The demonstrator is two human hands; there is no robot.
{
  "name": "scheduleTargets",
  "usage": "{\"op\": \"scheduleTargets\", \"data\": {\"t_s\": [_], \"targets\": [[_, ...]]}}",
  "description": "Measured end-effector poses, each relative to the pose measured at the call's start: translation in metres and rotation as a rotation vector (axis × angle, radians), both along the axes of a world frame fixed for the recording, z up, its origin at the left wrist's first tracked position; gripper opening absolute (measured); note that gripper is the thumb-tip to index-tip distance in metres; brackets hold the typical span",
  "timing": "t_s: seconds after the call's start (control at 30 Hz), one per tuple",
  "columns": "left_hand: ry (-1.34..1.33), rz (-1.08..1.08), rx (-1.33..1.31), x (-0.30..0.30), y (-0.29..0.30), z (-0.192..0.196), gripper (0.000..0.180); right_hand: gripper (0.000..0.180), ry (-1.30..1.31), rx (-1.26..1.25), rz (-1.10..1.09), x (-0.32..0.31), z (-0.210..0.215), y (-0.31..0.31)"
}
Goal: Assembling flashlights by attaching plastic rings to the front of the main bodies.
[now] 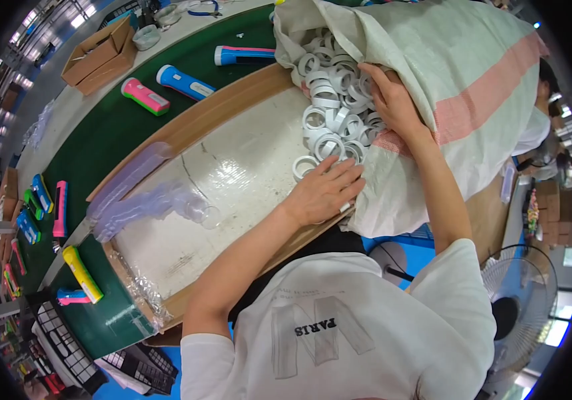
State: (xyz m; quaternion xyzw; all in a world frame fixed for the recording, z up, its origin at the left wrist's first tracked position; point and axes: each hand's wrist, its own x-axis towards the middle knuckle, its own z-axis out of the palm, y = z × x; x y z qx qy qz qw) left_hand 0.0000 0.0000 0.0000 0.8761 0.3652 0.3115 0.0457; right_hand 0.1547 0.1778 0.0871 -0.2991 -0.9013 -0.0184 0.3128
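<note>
Many white plastic rings (326, 97) spill from the mouth of a large woven sack (479, 60), whitish with a pink stripe, into a shallow tray (246, 143) with brown side walls. My left hand (326, 191) lies palm down at the near end of the pile, fingers stretched out over the nearest rings. At the sack's mouth, my right hand (396, 100) rests along the right side of the pile, its fingers extended and its wrist against the sack's edge. Part of its fingers is hidden. Stacked clear purplish plastic pieces (146, 200) lie at the tray's left end.
Beyond the tray, a green conveyor belt (92, 137) carries pink, blue and yellow flashlights (182, 81). An open cardboard box (99, 57) stands at the far left. Black crates (66, 343) are at the lower left, and a fan (516, 313) stands at the right.
</note>
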Motion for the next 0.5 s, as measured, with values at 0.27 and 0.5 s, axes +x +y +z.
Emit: {"op": "scheduleTargets", "data": {"t_s": [0.27,0.5], "targets": [[0.101,0.061,0.089,0.027,0.044,-0.002,0.025,0.026,0.097,-0.031,-0.106,0.062,0.023,0.063],[0.148,0.355,0.042,-0.032,0.066,0.013,0.033,0.026,0.205,-0.087,-0.187,0.059,0.014,0.085]]}}
